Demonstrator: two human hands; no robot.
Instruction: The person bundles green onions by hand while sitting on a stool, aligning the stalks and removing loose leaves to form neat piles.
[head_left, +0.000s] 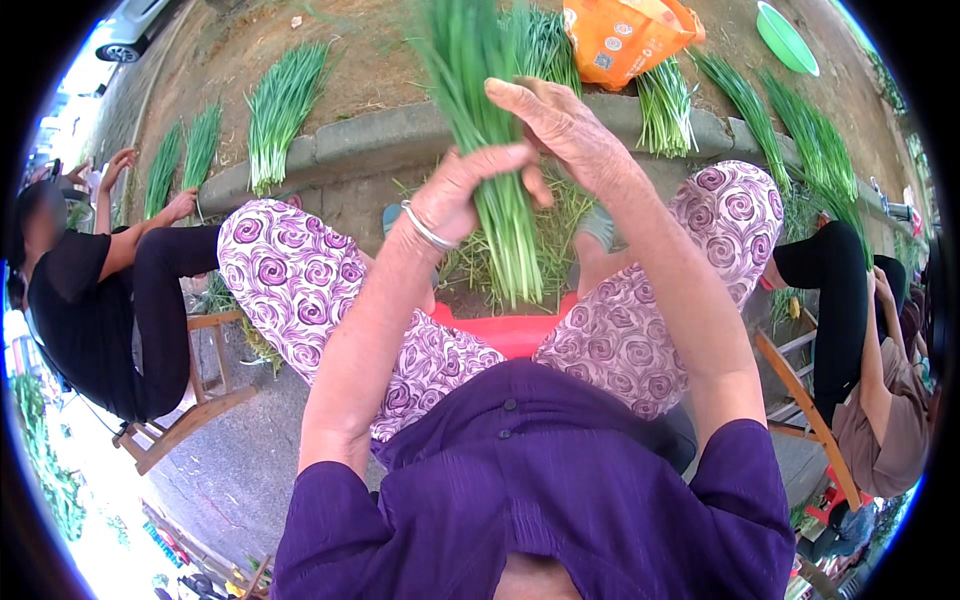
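A bunch of Chinese chives (505, 225) stands upright in front of me, pale stem ends down and green tops blurred. My left hand (455, 190), with a silver bangle at its wrist, is wrapped round the middle of the bunch. On the other side my right hand (572, 132) has its fingers stretched out against the leaves; some of its fingertips are hidden behind the bunch. Below the stem ends, trimmed leaves and loose bits (462, 262) lie between my feet. The red stool (505, 330) shows between my thighs.
Along the kerb (350, 140) lie several more chive bunches (283, 115). An orange bag (625, 45) stands beyond it, with a green basin (787, 40) at the far right. People sit close by on the left (100, 290) and right (870, 390), on wooden chairs.
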